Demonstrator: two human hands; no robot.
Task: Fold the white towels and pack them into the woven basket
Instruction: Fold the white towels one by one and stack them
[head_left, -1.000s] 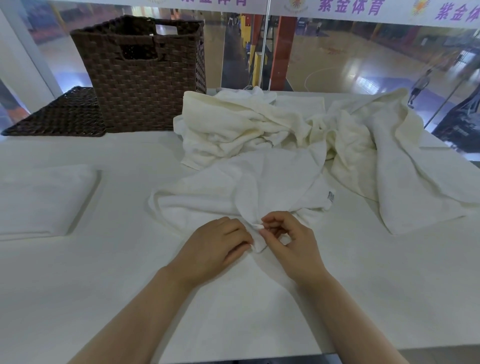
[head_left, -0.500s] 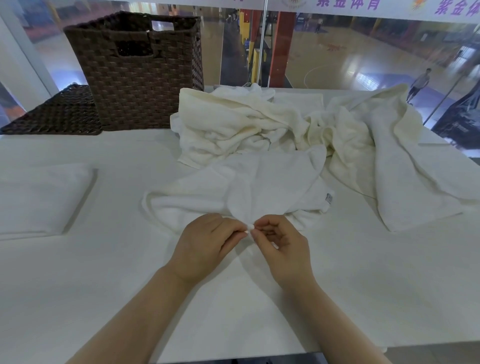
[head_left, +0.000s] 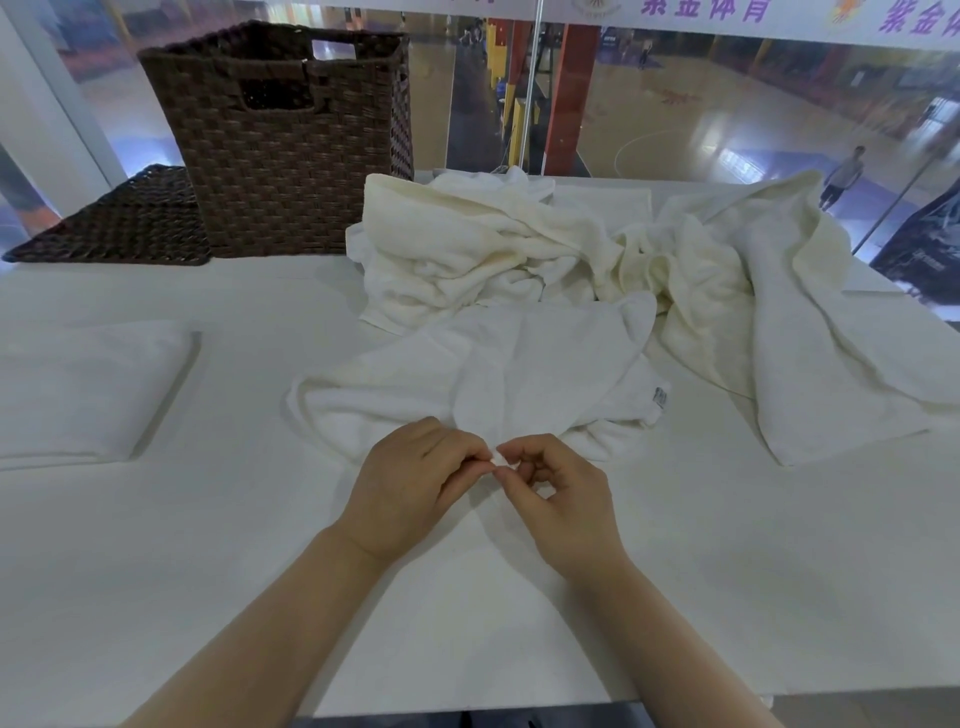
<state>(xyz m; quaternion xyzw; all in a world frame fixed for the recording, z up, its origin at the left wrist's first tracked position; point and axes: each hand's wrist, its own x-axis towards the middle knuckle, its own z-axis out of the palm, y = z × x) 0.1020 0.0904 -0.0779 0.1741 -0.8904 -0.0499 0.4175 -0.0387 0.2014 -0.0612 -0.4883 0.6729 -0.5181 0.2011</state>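
A crumpled white towel (head_left: 498, 374) lies in the middle of the white table, a small label at its right edge. My left hand (head_left: 410, 483) and my right hand (head_left: 561, 493) meet at its near corner, both pinching the same bit of cloth between thumb and fingers. Behind it sits a heap of cream towels (head_left: 467, 249), and another large towel (head_left: 795, 312) sprawls to the right. The dark brown woven basket (head_left: 291, 156) stands upright at the back left. One folded white towel (head_left: 78, 389) rests at the left.
The basket's flat woven lid (head_left: 119, 223) lies left of the basket on the table (head_left: 208, 571). A glass wall runs behind the table, with a sports hall beyond. The table's near edge is just below my forearms.
Both hands have kept their pinch on the towel corner and shifted slightly left and away from me. The towel's shape barely differs.
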